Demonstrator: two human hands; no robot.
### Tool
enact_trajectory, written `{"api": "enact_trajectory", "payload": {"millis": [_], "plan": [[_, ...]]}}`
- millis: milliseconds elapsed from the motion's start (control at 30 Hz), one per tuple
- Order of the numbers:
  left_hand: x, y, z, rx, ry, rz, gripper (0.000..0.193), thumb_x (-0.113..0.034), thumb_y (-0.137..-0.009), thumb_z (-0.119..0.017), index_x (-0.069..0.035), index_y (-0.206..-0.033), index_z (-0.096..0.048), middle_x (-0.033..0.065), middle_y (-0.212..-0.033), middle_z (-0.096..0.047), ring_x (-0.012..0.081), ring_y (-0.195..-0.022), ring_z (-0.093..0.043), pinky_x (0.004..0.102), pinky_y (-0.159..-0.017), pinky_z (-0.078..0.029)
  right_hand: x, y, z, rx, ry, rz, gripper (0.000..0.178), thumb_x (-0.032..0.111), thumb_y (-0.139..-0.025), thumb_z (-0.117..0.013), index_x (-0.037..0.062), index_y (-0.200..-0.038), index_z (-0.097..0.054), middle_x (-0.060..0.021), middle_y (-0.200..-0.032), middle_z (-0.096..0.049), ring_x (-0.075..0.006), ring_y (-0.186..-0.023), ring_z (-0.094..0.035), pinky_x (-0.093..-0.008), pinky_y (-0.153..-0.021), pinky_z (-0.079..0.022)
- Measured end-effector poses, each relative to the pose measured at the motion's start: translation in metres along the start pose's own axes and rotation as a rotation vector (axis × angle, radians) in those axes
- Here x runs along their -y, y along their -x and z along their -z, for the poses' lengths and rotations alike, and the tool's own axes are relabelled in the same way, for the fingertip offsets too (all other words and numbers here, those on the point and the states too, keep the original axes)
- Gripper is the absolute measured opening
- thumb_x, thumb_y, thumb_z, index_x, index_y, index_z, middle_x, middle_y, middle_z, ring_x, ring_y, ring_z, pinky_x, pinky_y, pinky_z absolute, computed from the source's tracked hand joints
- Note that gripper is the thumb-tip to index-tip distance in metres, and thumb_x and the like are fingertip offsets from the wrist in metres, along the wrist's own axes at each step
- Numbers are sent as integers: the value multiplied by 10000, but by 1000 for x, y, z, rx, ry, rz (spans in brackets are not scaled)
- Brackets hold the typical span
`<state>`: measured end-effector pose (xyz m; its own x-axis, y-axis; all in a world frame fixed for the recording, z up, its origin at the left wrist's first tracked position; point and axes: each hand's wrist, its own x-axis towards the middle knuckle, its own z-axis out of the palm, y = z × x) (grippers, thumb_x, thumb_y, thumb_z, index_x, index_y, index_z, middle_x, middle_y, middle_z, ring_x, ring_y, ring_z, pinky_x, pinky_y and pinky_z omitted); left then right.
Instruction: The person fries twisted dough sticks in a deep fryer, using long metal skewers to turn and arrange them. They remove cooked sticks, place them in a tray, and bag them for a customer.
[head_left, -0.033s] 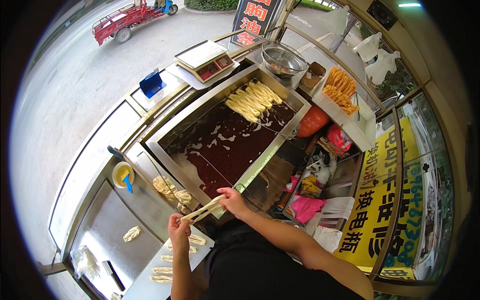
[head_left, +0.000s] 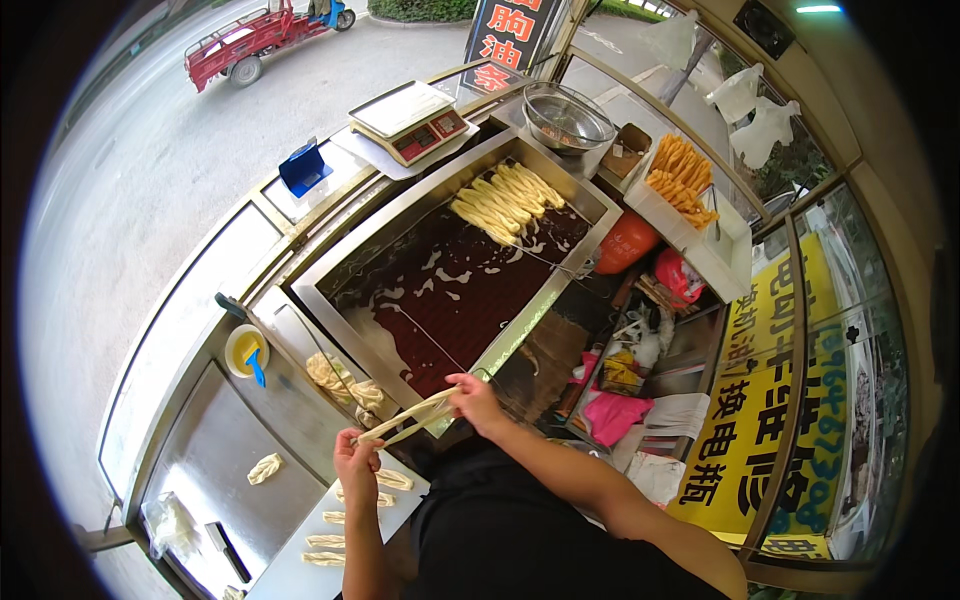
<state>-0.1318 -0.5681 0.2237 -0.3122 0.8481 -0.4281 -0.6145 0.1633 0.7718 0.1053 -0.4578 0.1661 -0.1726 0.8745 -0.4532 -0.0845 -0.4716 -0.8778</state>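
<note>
The dough strip [head_left: 410,413] was held stretched near the fryer's [head_left: 350,350] corner, its ends pinched by left hand [head_left: 357,462] and right hand [head_left: 477,402] — judged light, soft, easily torn, best gripped there.

Pale dough strip [head_left: 408,413], two-stranded, stretched aslant

Plain black clothing [head_left: 550,535] covers the person's front, so dark that its details are hard to make out. The right arm [head_left: 590,485] is bare to past the elbow; the left forearm [head_left: 364,535] is bare too, as are the right hand [head_left: 478,404] and left hand [head_left: 357,460]
</note>
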Motion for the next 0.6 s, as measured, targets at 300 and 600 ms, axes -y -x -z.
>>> {"api": "enact_trajectory", "payload": {"millis": [300, 600], "plan": [[-21, -58, 18, -68, 157, 56, 237, -6, -839, -636, -86, -1037, -534, 44, -794, -630, 66, -517, -444, 189, -468, -329, 32, 3, 148, -293, -215, -95, 295, 15, -850, -610, 80, -1136, -575, -9, -820, -604, -95, -652, -591, -252, -552, -530], [-65, -209, -56, -42, -433, -169, 102, -122, -832, -654, -69, -879, -579, -25, -722, -550, 46, -590, -439, 204, -514, -342, 104, -74, 230, -235, -477, 28, 370, -33, -848, -574, 74, -1202, -559, -48, -886, -654, -130, -684, -631, -281, -592, -576]]}}
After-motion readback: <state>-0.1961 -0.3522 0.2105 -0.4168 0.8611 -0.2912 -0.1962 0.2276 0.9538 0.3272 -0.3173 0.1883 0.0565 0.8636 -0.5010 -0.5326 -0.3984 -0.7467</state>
